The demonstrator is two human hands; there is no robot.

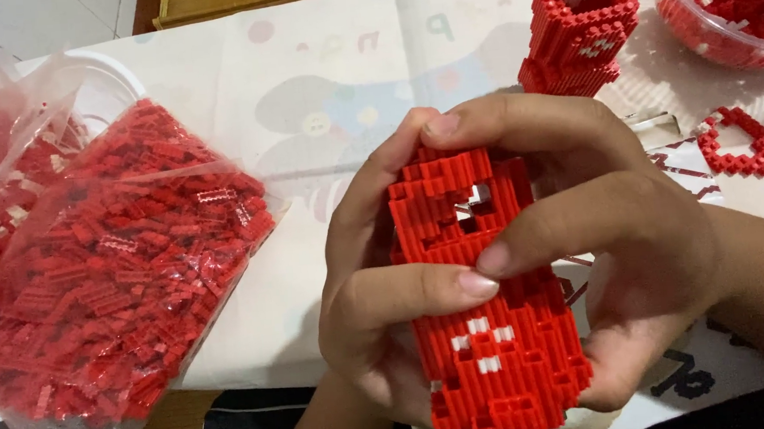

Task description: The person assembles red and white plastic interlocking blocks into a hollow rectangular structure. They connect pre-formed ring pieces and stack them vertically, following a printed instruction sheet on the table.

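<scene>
A tall red model point(497, 350) made of tiny building bricks, with a few white bricks low on its face and a small gap near its top, is held upright in front of me. My left hand point(369, 287) wraps its left side, thumb pressed across the front. My right hand point(616, 225) grips the right side and top, its thumb meeting the left thumb on the model's middle. Both hands hold it above the table's near edge.
A clear plastic bag point(109, 287) full of loose red bricks lies at the left. A second red brick structure point(582, 26) stands at the back right, beside a clear bowl point(726, 7) of red bricks. A small red brick ring point(740, 140) lies on the printed sheet point(303, 112).
</scene>
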